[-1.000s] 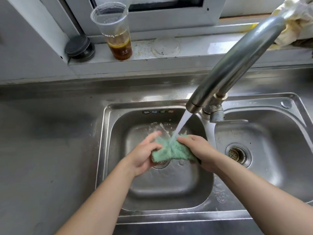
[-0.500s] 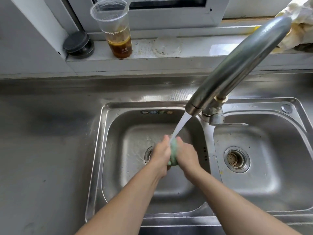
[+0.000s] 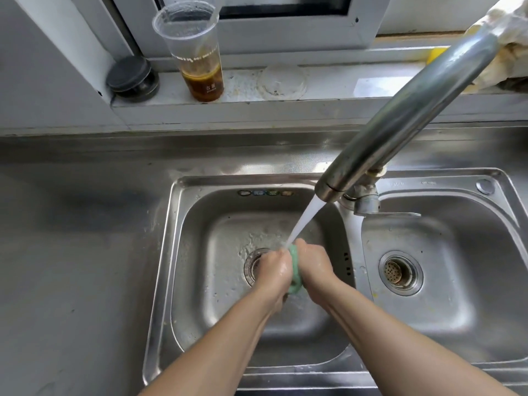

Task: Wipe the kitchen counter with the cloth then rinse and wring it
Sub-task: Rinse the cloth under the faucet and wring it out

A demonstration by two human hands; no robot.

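The green cloth (image 3: 295,270) is bunched into a narrow strip, pressed between my two hands over the left sink basin (image 3: 200,281). My left hand (image 3: 273,270) grips its left side and my right hand (image 3: 314,265) grips its right side; both are wet. Most of the cloth is hidden between the palms. A steel faucet (image 3: 400,115) reaches in from the upper right, and its running stream (image 3: 304,221) lands on the top of the cloth and my fingers. The steel counter (image 3: 80,252) stretches to the left of the sink.
The right basin (image 3: 457,324) has a strainer drain (image 3: 400,272). On the window sill stand a plastic cup (image 3: 197,52) with brown liquid, a black round lid (image 3: 130,74) and a clear lid (image 3: 281,81). A pale rag (image 3: 511,38) lies at the top right.
A second ago the cloth lay spread between my hands under the stream. My hands have since closed together, squeezing it into a narrow bunch, and stay pressed there.
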